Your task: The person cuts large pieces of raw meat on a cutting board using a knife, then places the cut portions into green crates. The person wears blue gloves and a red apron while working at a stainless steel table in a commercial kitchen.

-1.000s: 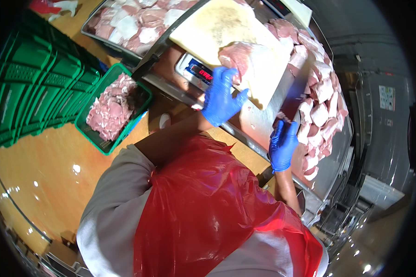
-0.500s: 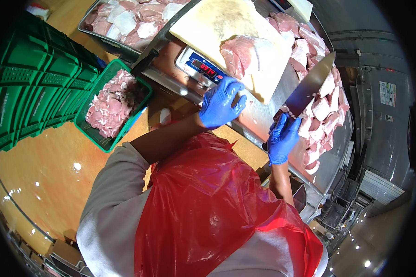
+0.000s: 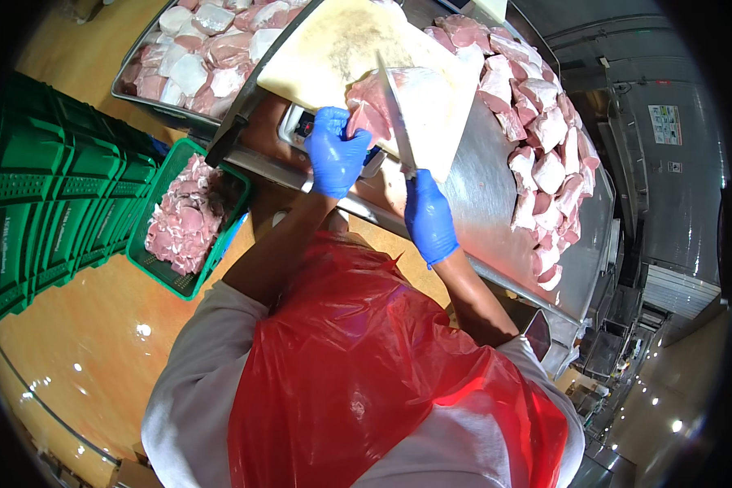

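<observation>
A large piece of raw meat [image 3: 424, 89], pink with a pale fatty side, lies on the near part of a white cutting board [image 3: 309, 61]. My blue-gloved left hand [image 3: 336, 159] is closed at the near left end of that meat, thumb and fingers against its edge. In my gloved right hand [image 3: 431, 218] is the handle of a large knife [image 3: 397, 118]. Its blade points away from me across the meat; whether the edge has gone in I cannot tell. A digital scale [image 3: 291, 126] sits under the board's near edge, mostly hidden by my left hand.
Many cut meat pieces [image 3: 545, 126] are heaped on the steel table [image 3: 472, 199] to the right. A metal tub [image 3: 126, 93] of meat stands far left. Below it, a green crate [image 3: 189, 281] holds trimmings, beside stacked green crates [image 3: 65, 187]. A dark handle [image 3: 228, 140] juts from the table's left edge.
The knife has swung left from beside the meat heap to over the meat on the board. My left hand has moved from in front of the scale onto the meat's near end.
</observation>
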{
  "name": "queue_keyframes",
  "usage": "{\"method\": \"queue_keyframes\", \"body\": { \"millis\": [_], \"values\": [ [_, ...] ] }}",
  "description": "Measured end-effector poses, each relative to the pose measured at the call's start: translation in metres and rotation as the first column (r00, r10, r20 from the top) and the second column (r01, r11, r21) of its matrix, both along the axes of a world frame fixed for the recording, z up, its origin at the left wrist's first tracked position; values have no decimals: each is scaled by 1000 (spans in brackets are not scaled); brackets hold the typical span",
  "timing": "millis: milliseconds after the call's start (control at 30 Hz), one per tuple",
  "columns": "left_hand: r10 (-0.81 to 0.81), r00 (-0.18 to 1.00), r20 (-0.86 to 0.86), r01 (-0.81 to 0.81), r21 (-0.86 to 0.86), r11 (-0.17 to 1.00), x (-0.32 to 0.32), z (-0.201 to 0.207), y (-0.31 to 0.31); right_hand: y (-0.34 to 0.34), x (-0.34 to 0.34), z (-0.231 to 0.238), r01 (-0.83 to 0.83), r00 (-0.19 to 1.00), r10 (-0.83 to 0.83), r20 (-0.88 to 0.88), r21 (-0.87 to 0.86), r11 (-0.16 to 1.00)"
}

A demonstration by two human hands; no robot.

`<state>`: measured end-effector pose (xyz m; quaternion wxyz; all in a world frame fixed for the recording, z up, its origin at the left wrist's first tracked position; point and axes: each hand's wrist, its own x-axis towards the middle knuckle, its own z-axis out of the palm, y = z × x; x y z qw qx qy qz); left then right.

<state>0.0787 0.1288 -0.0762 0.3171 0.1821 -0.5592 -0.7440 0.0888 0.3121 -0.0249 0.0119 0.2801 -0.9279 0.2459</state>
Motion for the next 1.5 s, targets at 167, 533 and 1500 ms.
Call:
{"method": "queue_keyframes", "body": {
  "millis": [167,533,1500],
  "values": [
    [44,995,-88,-46,-12,999,1,-6,0,-62,-22,25,-82,997,82,8,64,995],
    [233,967,101,-154,-499,853,0,-7,-112,39,22,83,-194,971,95,220,487,852],
    [-556,487,-674,873,393,287,46,-92,-58,-73,-140,44,116,671,281,686,-472,874]
  ]
}}
